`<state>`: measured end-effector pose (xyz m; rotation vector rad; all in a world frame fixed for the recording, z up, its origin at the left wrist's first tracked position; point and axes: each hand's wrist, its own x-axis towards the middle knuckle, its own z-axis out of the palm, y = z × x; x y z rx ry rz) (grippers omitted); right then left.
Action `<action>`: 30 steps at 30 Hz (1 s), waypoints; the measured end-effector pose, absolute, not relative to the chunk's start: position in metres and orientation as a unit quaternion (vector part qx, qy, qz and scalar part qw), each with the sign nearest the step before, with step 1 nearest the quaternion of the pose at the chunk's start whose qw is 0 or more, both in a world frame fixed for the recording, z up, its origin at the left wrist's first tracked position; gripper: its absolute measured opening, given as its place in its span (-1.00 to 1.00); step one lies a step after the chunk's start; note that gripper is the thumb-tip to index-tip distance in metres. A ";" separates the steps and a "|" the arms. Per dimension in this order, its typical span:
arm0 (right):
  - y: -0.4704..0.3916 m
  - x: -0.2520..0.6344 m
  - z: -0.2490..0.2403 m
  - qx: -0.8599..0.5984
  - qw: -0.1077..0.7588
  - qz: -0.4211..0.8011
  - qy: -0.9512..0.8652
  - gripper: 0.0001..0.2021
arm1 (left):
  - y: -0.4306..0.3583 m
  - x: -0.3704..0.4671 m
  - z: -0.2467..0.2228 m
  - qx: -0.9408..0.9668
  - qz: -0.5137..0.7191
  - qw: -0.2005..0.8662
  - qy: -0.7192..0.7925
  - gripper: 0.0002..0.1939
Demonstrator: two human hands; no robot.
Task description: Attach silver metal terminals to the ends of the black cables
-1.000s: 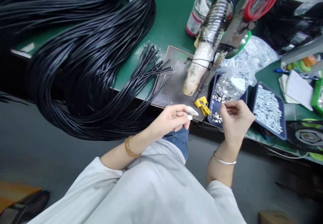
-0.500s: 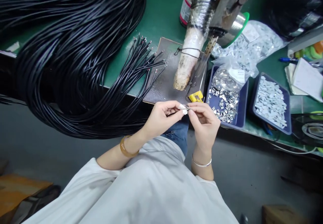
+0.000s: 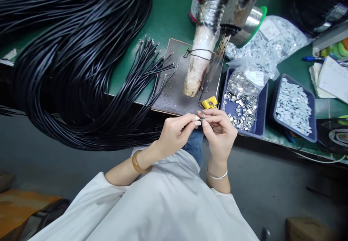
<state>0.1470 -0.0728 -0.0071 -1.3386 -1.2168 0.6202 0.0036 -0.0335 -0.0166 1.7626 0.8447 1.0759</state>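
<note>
My left hand [image 3: 178,131] is closed, thumb and forefinger pinching a thin black cable end [image 3: 200,120]. Fingertip to fingertip with it, my right hand [image 3: 219,130] pinches something small and thin at the same spot, too small to name. Both hands are just in front of the bench edge, above my lap. A yellow block [image 3: 209,102] lies just beyond my fingertips on a brown board [image 3: 174,88]. A fan of black cables [image 3: 146,74] with stripped tips reaches onto that board from the left.
A large coil of black cable [image 3: 81,45] covers the bench's left. Over the board hangs a plastic-wrapped tube [image 3: 202,45] beside a perforated metal rod [image 3: 223,44]. Right of it stand a blue tray [image 3: 259,125] of metal clips and another tray [image 3: 312,125] of pale pieces.
The view has shifted slightly. My hands stay together, their fingertips slightly rearranged, and the dark cable end shows more plainly between them.
</note>
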 end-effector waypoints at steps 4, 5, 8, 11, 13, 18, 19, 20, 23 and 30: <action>-0.070 0.145 -0.010 -0.592 0.568 0.243 -0.518 -0.97 | -0.033 0.004 -0.011 0.569 0.404 0.610 0.375 -0.85; -0.070 0.145 -0.010 -0.598 0.568 0.229 -0.517 -0.96 | -0.030 0.004 -0.010 0.538 0.403 0.637 0.377 -0.83; -0.071 0.147 -0.008 -0.604 0.583 0.157 -0.521 -0.93 | -0.020 0.003 -0.005 0.482 0.402 0.680 0.378 -0.82; -0.073 0.147 -0.007 -0.570 0.566 0.047 -0.594 -0.85 | -0.013 0.004 -0.003 0.460 0.408 0.692 0.378 -0.86; -0.073 0.146 -0.007 -0.543 0.539 -0.003 -0.644 -0.80 | -0.010 0.004 -0.003 0.451 0.418 0.697 0.368 -0.88; -0.065 0.148 -0.013 -0.552 0.569 0.077 -0.604 -0.86 | -0.006 0.005 -0.006 0.436 0.416 0.712 0.361 -0.90; -0.064 0.149 -0.014 -0.556 0.573 0.096 -0.594 -0.87 | -0.006 0.005 -0.006 0.432 0.413 0.716 0.361 -0.89; -0.063 0.150 -0.014 -0.559 0.570 0.102 -0.594 -0.88 | -0.005 0.004 -0.007 0.429 0.411 0.719 0.361 -0.89; -0.060 0.152 -0.015 -0.555 0.536 0.063 -0.633 -0.87 | -0.003 0.005 -0.006 0.432 0.415 0.713 0.365 -0.89; -0.056 0.153 -0.017 -0.528 0.502 -0.018 -0.684 -0.77 | 0.000 0.009 -0.001 0.443 0.437 0.688 0.373 -0.91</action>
